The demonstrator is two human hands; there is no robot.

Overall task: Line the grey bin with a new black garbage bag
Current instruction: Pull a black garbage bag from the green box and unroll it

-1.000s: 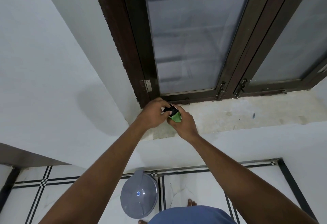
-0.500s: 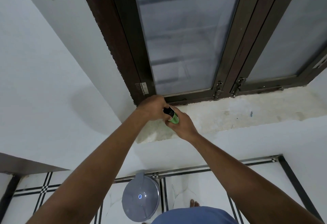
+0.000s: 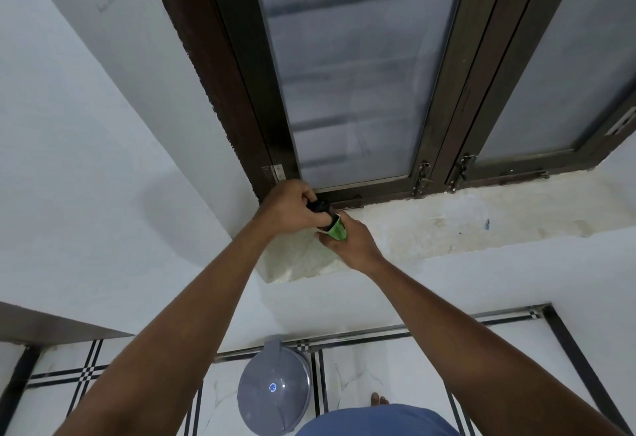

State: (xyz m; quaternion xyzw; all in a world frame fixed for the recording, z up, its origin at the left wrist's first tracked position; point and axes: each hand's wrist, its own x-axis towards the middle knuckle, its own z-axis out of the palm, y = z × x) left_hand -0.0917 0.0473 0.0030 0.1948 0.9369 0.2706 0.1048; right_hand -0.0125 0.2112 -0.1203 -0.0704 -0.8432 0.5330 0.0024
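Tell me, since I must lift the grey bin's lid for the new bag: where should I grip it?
Probably the small tab at the far edge of the grey bin's lid, nearest the wall. The dome is smooth with no other handle showing, so reach down from above and pinch that tab. Both hands are now busy at the sill.

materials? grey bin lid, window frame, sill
Grey bin lid: looks like moulded plastic, glossy, with a bright highlight on its dome. Window frame: dark brown, probably painted or stained wood, satin, with metal hinge and latches; could be coated metal. Sill: pale speckled stone or terrazzo, matt, stained.
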